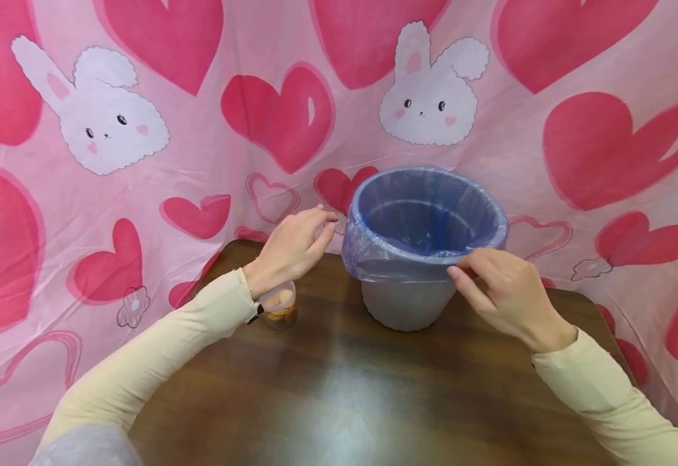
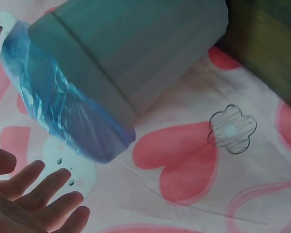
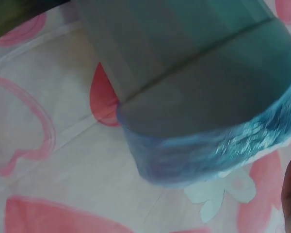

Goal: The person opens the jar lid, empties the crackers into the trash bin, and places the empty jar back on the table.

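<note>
A light grey trash bin stands at the back of the brown table. A translucent blue trash bag lines it, its edge folded down over the rim outside. My right hand is at the bin's front right rim, thumb and fingertips pinching the bag there; only a sliver of that hand shows in the right wrist view. Left of the bin, my left hand is held in the air, apart from the bag. In the left wrist view its fingers are spread and loosely bent, with nothing in them.
A small clear jar with yellowish pieces inside stands on the table below my left wrist. Behind the table hangs a pink cloth with hearts and rabbit faces.
</note>
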A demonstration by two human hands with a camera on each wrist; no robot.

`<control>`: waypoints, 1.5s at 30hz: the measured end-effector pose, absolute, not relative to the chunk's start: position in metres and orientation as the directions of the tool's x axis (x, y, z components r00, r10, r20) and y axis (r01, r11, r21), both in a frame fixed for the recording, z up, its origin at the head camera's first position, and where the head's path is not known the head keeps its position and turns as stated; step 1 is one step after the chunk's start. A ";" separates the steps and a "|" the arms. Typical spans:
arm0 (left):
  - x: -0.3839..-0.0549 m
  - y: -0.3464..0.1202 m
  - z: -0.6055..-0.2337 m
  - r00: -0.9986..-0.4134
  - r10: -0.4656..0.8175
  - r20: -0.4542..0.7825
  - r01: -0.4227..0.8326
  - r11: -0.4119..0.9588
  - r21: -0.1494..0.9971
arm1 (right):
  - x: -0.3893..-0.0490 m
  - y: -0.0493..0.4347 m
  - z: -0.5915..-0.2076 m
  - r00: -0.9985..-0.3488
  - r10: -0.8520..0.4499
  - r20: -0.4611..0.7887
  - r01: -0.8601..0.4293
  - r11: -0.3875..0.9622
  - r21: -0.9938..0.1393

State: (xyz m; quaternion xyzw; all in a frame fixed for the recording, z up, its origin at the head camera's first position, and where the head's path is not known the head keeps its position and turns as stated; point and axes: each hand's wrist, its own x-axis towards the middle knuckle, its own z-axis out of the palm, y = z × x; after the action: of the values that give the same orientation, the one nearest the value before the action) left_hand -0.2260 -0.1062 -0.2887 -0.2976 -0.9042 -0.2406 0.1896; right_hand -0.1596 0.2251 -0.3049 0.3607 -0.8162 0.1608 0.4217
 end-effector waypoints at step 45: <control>-0.210 -0.187 -0.375 -0.937 0.201 0.287 0.312 0.852 0.421 | -0.182 0.106 -0.433 -0.732 -0.552 0.400 -0.662 0.433 -0.612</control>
State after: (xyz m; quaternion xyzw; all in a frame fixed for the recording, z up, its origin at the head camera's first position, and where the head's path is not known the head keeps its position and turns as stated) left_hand -0.2096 -0.1872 -0.3747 -0.1341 -0.9551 -0.2370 0.1170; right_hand -0.1819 0.1057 -0.4331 0.3596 -0.8437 0.3925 0.0698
